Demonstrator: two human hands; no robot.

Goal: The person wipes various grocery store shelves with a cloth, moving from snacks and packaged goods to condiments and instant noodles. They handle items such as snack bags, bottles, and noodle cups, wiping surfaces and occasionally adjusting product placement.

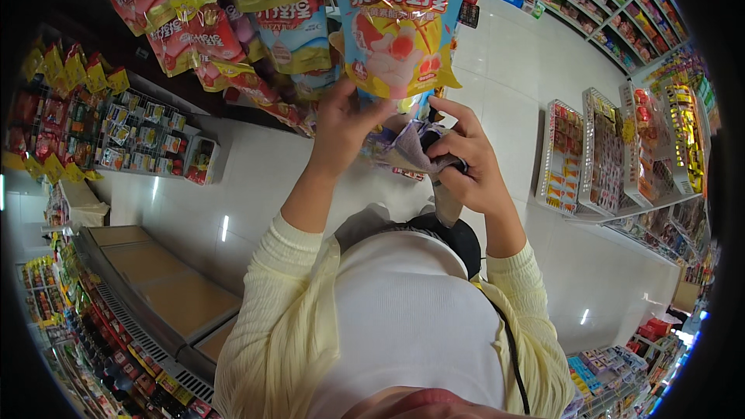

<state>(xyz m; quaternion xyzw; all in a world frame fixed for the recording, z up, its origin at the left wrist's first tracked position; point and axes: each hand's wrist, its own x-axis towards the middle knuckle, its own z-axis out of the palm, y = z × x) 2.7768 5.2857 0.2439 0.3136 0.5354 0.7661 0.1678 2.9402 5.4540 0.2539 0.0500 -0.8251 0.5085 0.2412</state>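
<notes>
A yellow and light-blue gummy candy bag point(401, 41) with a pictured hand and red fruit hangs at the top centre of the head view. My left hand point(346, 128) grips its lower left edge, the thumb near the bottom seam and the fingers partly hidden behind the packet. Just below the bag, my right hand point(468, 163) holds a bunched grey-purple cloth point(413, 145) between thumb and fingers. Part of the cloth dangles under the palm. More blue-white candy bags point(300, 35) and red candy bags point(192, 35) hang left of my left hand.
White wire baskets point(593, 151) of packets stand on a shelf unit to the right. Hanging packets fill a rack point(139, 128) at left. Below it is a long case with brown panels point(169, 285). Pale floor tiles point(506, 70) lie beneath. Stocked shelves point(593, 6) line the upper right.
</notes>
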